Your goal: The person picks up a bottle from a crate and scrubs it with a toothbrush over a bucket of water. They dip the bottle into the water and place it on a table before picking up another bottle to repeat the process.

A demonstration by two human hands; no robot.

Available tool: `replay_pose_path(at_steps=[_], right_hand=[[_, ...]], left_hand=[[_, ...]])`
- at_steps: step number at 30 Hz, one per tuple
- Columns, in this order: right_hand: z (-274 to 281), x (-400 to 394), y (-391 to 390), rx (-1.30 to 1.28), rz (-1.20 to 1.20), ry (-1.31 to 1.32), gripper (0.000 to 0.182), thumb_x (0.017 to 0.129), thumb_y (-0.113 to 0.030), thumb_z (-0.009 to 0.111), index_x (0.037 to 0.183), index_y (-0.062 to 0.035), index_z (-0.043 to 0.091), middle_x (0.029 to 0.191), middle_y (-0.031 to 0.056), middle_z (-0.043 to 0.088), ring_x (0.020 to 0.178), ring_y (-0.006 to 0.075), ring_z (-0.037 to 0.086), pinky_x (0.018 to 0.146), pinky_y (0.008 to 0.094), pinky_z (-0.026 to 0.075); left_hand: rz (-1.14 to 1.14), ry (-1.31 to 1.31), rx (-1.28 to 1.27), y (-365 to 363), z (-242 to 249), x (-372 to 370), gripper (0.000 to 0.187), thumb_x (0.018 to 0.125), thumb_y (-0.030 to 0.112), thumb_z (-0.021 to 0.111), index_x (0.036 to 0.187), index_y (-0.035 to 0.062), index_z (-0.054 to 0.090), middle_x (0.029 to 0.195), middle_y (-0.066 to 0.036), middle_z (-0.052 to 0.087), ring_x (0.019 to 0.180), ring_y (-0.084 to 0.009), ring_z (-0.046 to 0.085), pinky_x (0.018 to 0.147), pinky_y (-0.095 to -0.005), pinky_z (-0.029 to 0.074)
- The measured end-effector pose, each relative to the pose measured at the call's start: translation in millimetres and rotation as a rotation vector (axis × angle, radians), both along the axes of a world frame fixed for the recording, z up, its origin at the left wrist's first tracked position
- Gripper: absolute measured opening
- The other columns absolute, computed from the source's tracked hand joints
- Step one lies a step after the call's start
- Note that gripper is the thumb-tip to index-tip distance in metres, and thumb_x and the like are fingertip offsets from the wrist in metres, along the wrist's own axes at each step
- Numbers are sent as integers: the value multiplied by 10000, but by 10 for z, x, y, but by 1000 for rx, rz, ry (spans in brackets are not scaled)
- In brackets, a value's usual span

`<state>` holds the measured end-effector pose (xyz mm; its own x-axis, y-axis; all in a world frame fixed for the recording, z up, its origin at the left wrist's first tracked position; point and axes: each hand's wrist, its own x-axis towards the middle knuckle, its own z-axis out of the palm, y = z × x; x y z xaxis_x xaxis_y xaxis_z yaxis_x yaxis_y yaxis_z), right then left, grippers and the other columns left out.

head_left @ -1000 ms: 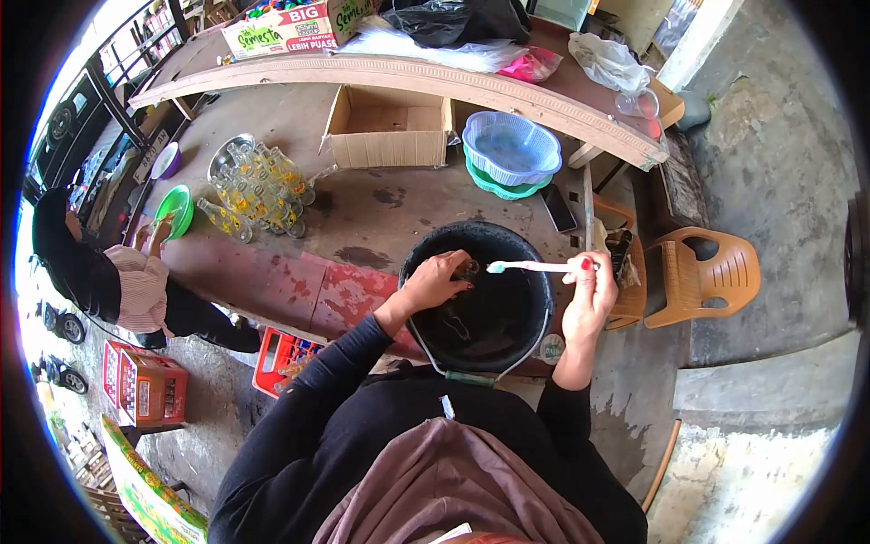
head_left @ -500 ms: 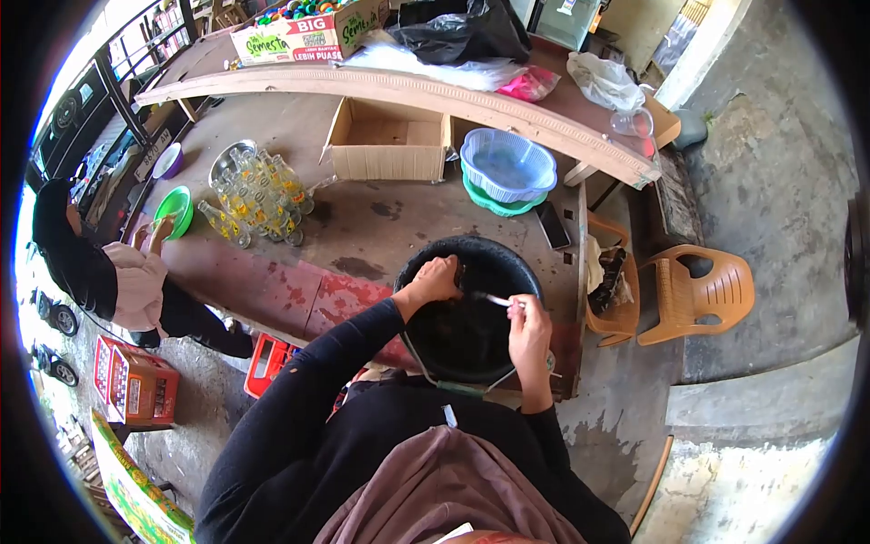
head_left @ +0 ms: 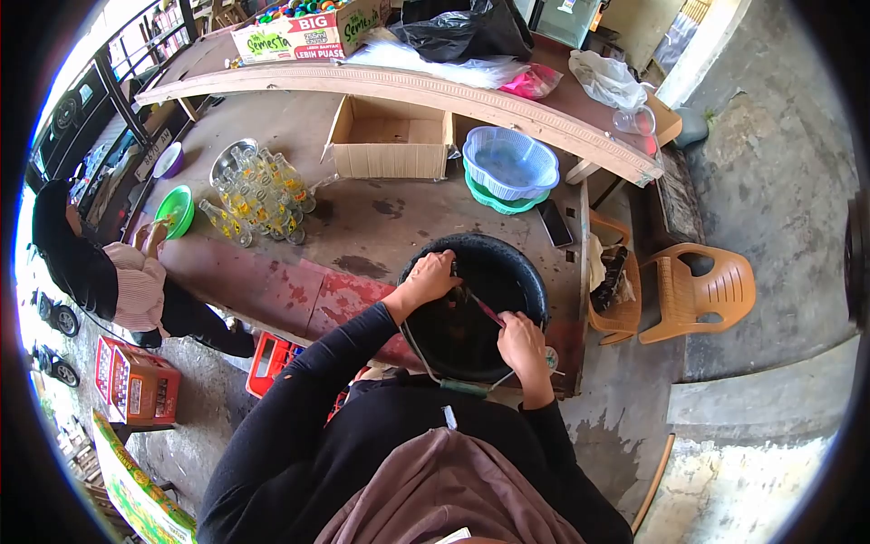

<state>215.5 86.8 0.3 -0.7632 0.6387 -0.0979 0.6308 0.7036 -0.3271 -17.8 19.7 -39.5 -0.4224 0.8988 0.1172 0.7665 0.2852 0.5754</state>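
A black bucket (head_left: 471, 349) with a dark inside stands at the table's front edge, close to my body. Over its left rim, my left hand (head_left: 430, 279) is closed around a small dark thing that its fingers mostly hide. My right hand (head_left: 523, 344), at the bucket's right side, grips a thin tool with a pinkish handle (head_left: 488, 312). The tool slants up and left, its far end close to my left fingertips. What that end is, I cannot make out.
Clustered glass bottles (head_left: 258, 199) stand left on the table. Behind the bucket are a cardboard box (head_left: 390, 159), a blue basket (head_left: 510, 163) and a phone (head_left: 555, 224). Another person (head_left: 100, 272) works at a green bowl (head_left: 177, 210). Plastic chairs (head_left: 698, 295) stand right.
My right hand has moved down and slightly left, and its tool now points up-left toward my left hand. My left hand has shifted slightly left.
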Motion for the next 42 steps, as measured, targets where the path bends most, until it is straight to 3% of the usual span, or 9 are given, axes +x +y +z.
replay_pose_path(at_steps=[10,14,16,20,26,31,33,37,42], right_hand=[[147,-81,-86,102,-116,133,229,919,-111,505,1106,-40,617,979,200,627,830,404,672,723,492,541],[19,-5,-110,138,-64,23,199,924,-108,513,1090,-50,606,958,197,624,804,414,666,712,505,534],[124,-40,-181,73,-57,126,183,914,-98,523,1081,-59,587,950,199,627,794,413,665,710,510,531],[252,-63,-310,-12,22,257,184,895,-75,525,1074,-64,568,959,204,634,791,410,666,705,511,531],[83,-10,-138,108,-66,-5,195,892,-62,520,1082,-35,557,960,210,635,799,405,670,707,499,538],[251,-35,-328,-47,79,268,224,895,-71,506,1106,-39,573,975,201,640,795,412,667,706,503,536],[168,-23,-231,31,41,156,213,894,-76,507,1084,-34,595,969,198,648,795,416,668,707,502,538],[6,-9,-106,94,-30,-27,227,889,-78,514,1078,-24,627,966,223,645,788,416,674,712,492,544],[186,18,-252,46,-6,138,276,884,-60,516,1140,-26,613,987,219,647,798,410,671,718,495,542]], left_hand=[[-129,-19,81,-299,194,-35,383,593,82,824,895,32,594,889,-143,648,904,-382,636,757,-446,504],[-75,-13,39,-475,330,137,356,624,58,796,900,37,573,916,-135,608,886,-384,626,739,-461,497],[-27,88,40,-474,333,177,340,657,26,763,928,38,559,959,-149,576,884,-393,624,738,-470,504],[-14,175,6,-455,300,195,346,685,21,739,984,31,566,1008,-170,566,902,-388,631,753,-461,536],[-82,365,-98,-453,157,186,272,777,51,637,1049,59,653,992,-147,628,879,-321,659,749,-423,556],[-144,436,-184,-452,71,171,255,824,77,586,1059,68,683,949,-136,653,874,-302,663,729,-408,558],[-172,463,-230,-442,46,172,260,837,90,586,1076,70,685,951,-136,656,878,-299,665,724,-405,558],[-174,373,-238,-445,73,168,258,838,169,666,1070,59,680,923,-147,654,882,-305,669,740,-411,550],[-121,147,13,-403,150,89,304,774,193,770,1010,27,677,909,-168,651,875,-343,664,771,-424,533]])
